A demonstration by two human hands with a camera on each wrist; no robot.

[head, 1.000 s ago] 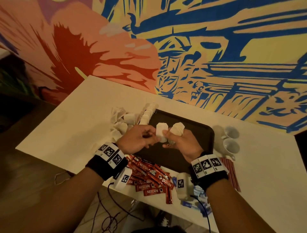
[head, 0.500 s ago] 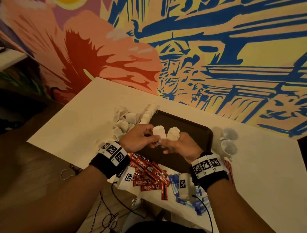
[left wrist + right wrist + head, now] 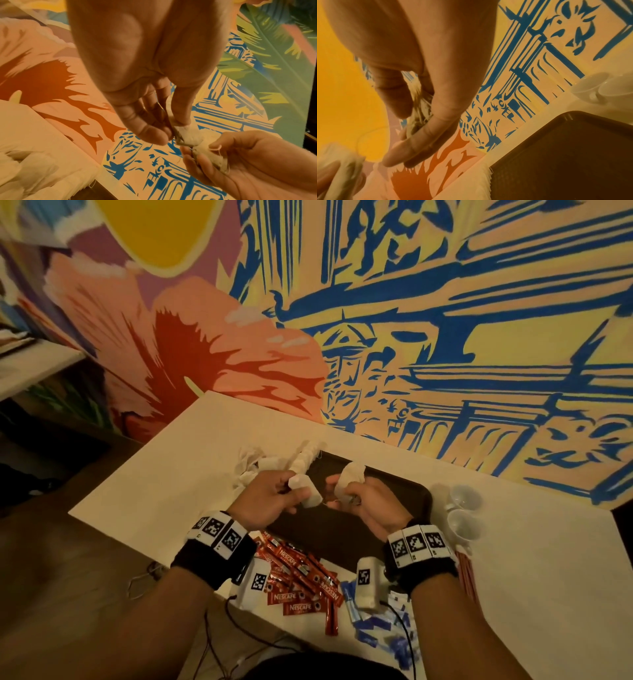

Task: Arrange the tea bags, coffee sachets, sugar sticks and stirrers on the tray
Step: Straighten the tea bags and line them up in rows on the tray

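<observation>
Left hand (image 3: 263,501) was raised over the near-left part of the tray (image 3: 404,494), fingers curled, thumb and fingertips pinching a single tea bag (image 3: 303,491). Right hand (image 3: 370,505) was raised beside it over the tray, palm turned up, fingers folded around a small bunch of tea bags (image 3: 349,479) whose tops stood above the fingers. The two hands were near each other but apart in the head view; in the left wrist view the single bag (image 3: 188,134) came just beside the bunch (image 3: 211,155), and contact between them could not be settled. A thin string looped out from the right hand's bunch (image 3: 419,112).

The tray, dark and rectangular, lay on the white table (image 3: 171,491) against the painted wall (image 3: 445,320). Loose tea bags (image 3: 250,470) were heaped on the table at the tray's left edge, with a row of bags (image 3: 306,455) along its far-left corner. Red coffee sachets (image 3: 301,580) were piled on the table at the tray's near edge, under the left wrist. Blue sugar sticks (image 3: 376,628) lay scattered at the near table edge, below the right wrist. Red stirrers (image 3: 467,573) lay right of the right wrist. Two white cups (image 3: 462,511) stood just right of the tray.
</observation>
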